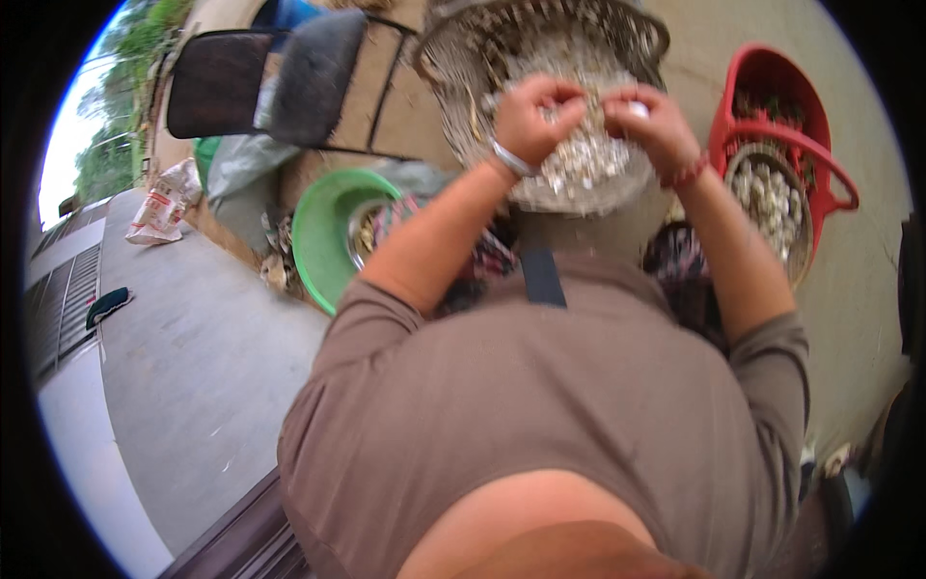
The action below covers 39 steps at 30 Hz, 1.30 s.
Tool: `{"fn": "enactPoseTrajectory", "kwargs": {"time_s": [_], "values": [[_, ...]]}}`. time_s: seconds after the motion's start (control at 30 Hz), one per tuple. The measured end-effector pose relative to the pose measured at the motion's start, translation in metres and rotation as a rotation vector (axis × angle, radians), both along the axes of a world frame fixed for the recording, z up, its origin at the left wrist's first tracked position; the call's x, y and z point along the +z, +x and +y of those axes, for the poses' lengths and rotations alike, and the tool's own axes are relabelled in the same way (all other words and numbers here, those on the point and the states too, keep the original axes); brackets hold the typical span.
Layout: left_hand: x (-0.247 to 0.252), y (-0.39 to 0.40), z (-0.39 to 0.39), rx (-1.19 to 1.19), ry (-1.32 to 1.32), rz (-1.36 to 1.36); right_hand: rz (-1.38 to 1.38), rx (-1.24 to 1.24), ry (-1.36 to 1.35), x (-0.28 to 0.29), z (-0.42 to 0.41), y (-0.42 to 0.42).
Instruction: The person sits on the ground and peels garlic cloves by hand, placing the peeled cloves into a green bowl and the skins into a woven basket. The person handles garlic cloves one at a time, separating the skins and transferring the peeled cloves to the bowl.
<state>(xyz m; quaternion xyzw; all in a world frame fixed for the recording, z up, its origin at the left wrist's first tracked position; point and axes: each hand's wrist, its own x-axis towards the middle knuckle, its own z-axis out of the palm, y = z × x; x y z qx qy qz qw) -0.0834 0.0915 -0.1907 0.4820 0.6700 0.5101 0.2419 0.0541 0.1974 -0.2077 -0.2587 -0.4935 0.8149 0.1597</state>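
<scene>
A large round wicker basket (456, 108) stands before me, with many small whitish pieces (589, 155) in it, perhaps silkworm cocoons or garlic; blur hides which. Over it, my left hand (539, 119) has thumb and fingers pinched together, and a metal bangle circles its wrist. Close by on the right, my right hand (647, 123), with a red bracelet at the wrist, has a small white piece (638, 109) between thumb and fingers. Whether my left fingers hold anything is too blurred to tell. Wispy pale material lies behind both hands.
On the left are a green plastic basin (307, 239) with a metal bowl (356, 235) in it, a dark folding chair (318, 79) and a printed sack (168, 206). At right, a smaller basket (799, 253) of whitish pieces rests against a red plastic carrier (738, 79) containing leafy bits.
</scene>
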Motion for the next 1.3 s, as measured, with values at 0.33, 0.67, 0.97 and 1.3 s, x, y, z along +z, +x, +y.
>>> {"fn": "enactPoseTrajectory", "kwargs": {"time_s": [0.33, 0.67, 0.97, 1.3], "values": [[-0.004, 0.0, -0.006, -0.04, -0.059, -0.265, 0.029, -0.038, -0.066, 0.001, -0.008, -0.016], [-0.002, 0.02, -0.008, -0.02, 0.016, -0.344, 0.053, -0.02, -0.15, 0.001, -0.005, -0.004], [0.016, 0.039, -0.006, 0.112, -0.042, 0.027, 0.13, -0.063, -0.136, 0.003, -0.003, 0.004], [0.011, 0.036, -0.002, 0.109, -0.047, -0.397, 0.196, -0.108, -0.019, 0.011, -0.011, 0.0]]}}
